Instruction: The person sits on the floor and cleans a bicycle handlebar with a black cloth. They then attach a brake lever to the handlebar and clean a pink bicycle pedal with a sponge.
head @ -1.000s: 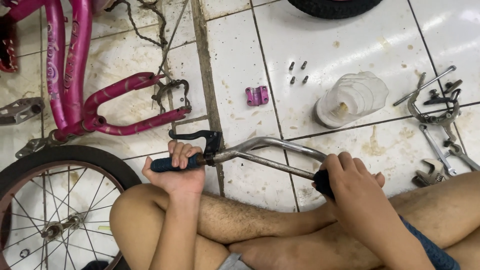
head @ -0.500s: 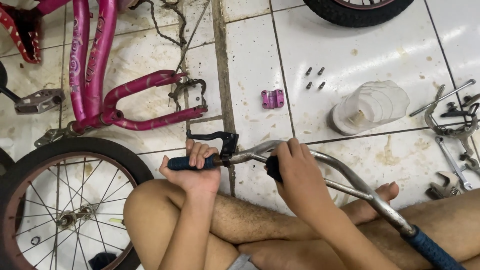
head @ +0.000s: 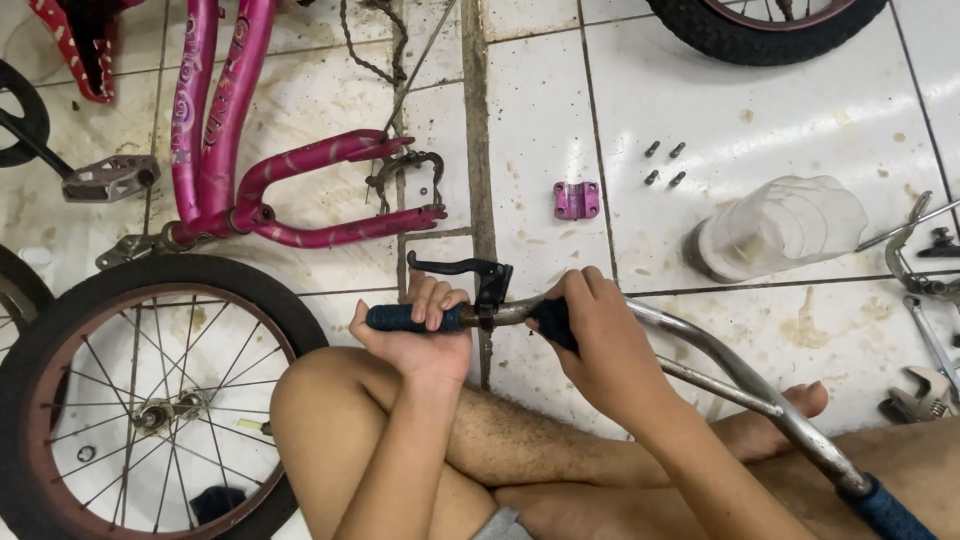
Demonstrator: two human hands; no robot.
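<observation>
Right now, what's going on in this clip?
A person sits cross-legged on a tiled floor with a bicycle handlebar across their legs. The left hand grips the blue grip at one end, next to the black brake lever. The right hand is closed around the bar just beyond the lever clamp, holding something dark that I can't identify. A pink bike frame, a spoked wheel, a small purple clamp, four loose bolts and a clear plastic jar lie around.

Stained white floor tiles (head: 800, 110), dark grimy grout line (head: 478, 130), even overhead light
</observation>
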